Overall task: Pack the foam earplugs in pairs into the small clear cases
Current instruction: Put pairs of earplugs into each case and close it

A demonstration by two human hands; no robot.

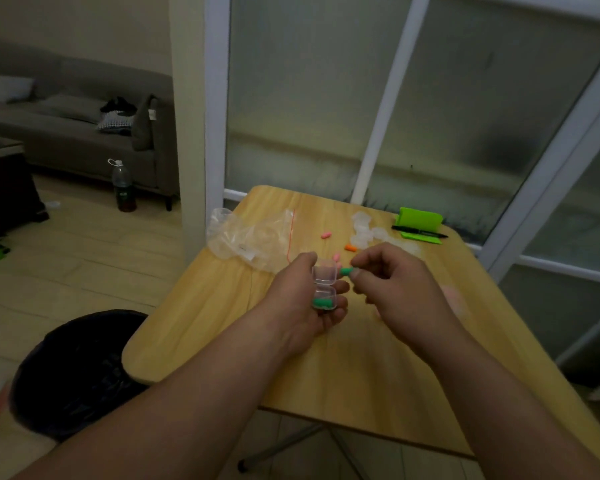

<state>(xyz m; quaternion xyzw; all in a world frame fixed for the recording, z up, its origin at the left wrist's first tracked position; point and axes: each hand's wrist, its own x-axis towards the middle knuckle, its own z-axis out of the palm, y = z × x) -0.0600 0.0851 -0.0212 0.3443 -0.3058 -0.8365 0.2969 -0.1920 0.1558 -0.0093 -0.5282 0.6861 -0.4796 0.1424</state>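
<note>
table [343,358]: wood, under both hands | bag [246,237]: clear, far left on table | left hand [302,299]: curled round open case [324,285], one green plug [323,303] inside | right hand [392,289]: pinches second green plug [346,271] just beside case | spare cases [364,230], pink plug [326,235], orange plug [350,248]: far side

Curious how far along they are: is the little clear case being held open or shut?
Open: the clear case in the left hand has its lid flipped up, with a green earplug in its base.
</note>
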